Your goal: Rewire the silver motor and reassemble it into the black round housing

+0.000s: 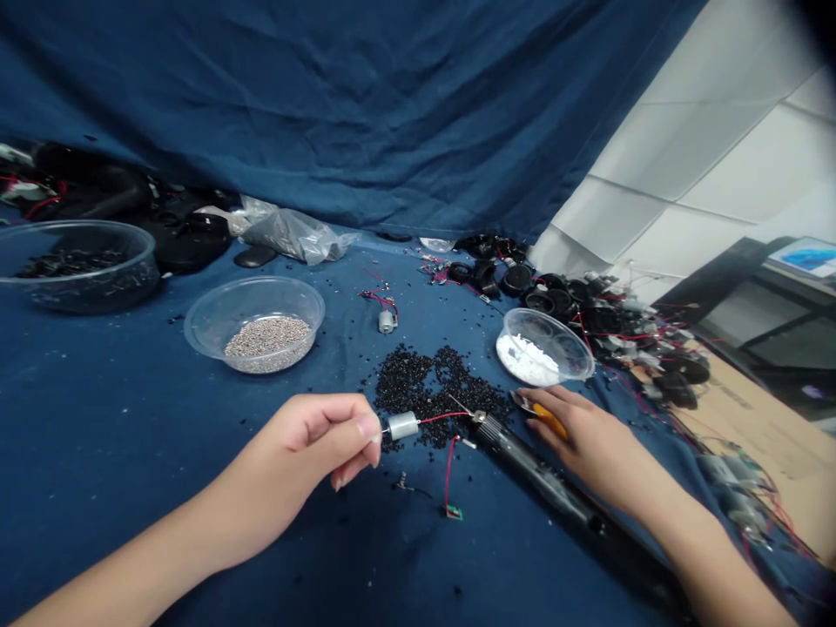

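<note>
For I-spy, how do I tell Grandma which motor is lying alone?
On the blue cloth, find the patch of black grains. Just beyond it lies a small silver motor with red wires. Unlike the pinched motor at the left hand, no fingers touch it.

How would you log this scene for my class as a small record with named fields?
Left hand: holds a small silver motor
Right hand: holds an orange-handled tool
Between hands: black pen-shaped tool, lying down
Loose pile: black grains
Clear bowls: one of dark pieces, one of metallic grains, one of white bits
Surface: blue cloth
</note>
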### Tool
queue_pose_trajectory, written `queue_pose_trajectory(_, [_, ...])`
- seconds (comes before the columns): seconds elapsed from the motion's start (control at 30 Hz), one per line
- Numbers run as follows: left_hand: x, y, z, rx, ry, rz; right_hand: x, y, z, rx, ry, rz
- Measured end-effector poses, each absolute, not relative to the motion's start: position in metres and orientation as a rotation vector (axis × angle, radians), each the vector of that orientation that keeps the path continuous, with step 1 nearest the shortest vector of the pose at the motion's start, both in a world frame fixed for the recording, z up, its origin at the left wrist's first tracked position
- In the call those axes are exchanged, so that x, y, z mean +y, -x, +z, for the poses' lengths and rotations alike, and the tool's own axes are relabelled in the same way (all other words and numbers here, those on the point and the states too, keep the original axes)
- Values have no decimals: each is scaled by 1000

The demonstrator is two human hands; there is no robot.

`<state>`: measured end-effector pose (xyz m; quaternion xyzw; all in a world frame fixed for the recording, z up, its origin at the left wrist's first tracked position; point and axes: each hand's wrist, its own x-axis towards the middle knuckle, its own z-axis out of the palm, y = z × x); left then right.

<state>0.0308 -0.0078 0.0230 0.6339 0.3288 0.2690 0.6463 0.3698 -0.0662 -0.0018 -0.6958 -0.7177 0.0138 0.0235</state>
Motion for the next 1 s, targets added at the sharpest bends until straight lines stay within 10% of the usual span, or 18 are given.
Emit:
queue_pose_trajectory(0.37, [-3, -32, 21, 877, -1463, 685, -84, -327, 28, -2165, 2077, -151])
queue_pose_trajectory(1.0, [7, -30, 0, 1066, -2319, 495, -32, -242, 16, -2302, 1642, 537])
